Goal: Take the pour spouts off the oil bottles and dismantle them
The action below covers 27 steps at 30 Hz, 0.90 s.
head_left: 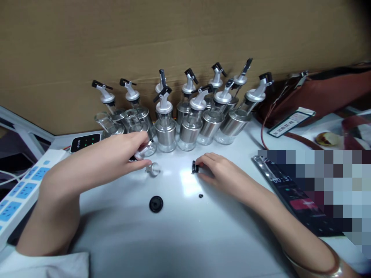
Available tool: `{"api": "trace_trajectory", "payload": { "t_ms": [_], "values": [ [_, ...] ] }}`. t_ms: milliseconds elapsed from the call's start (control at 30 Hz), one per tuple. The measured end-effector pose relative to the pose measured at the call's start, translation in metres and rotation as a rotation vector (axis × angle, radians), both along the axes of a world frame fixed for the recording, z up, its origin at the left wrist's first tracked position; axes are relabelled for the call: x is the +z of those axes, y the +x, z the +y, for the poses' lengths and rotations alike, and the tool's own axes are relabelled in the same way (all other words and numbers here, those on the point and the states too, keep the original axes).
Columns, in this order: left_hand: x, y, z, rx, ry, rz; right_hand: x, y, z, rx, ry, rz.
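**Ten spouted bottles behind two hands and small loose parts**

The clear glass bottles with brushed-steel bands (189,133) stand upright in a cluster across the upper centre of the frame, each topped by a silver pourer with a black lever. Two open-necked glass bottles (104,121) stand at the cluster's left end, their lower parts hidden by the left hand (136,146). That hand's fingers are closed around a silver-and-black pourer piece (140,154), itself largely covered, left of centre. A small silver cup-shaped part (154,169) lies just beside its thumb. Right of centre, the right hand (212,166) pinches a small black plastic part (194,166) at its fingertips. A round black disc (156,204) and a tiny black plug (201,196) lie nearer the viewer.

The glossy white tabletop (130,239) reflects a bright patch near the centre. A white power strip with blue sockets (25,191) occupies the lower left, partly behind the left forearm; a black-faced device with green lights (85,142) lies above it. At right are a dark-screened phone (285,187), partly pixelated, and a brown leather bag (327,94). Tan cardboard (174,34) forms the backdrop.
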<state>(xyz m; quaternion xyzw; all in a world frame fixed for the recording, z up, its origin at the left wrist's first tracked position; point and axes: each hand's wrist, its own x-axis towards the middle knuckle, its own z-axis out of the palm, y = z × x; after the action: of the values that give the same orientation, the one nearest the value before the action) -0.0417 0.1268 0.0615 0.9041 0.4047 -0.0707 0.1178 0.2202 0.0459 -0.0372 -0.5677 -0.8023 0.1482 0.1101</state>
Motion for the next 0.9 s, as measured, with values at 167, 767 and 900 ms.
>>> {"api": "trace_trajectory", "payload": {
  "t_ms": [167,767,900],
  "values": [
    [-0.0003,-0.0013,0.0007,0.010,-0.011,0.016,-0.0005,-0.0008,-0.0011,-0.007,-0.013,-0.013],
    [-0.0006,-0.0040,0.0016,-0.011,-0.011,0.038,-0.0035,-0.0022,-0.0042,-0.004,0.026,0.077],
    [0.0013,-0.0025,0.0003,-0.022,-0.010,0.069,-0.0045,-0.0031,-0.0041,-0.016,0.020,0.054]
  ]
}}
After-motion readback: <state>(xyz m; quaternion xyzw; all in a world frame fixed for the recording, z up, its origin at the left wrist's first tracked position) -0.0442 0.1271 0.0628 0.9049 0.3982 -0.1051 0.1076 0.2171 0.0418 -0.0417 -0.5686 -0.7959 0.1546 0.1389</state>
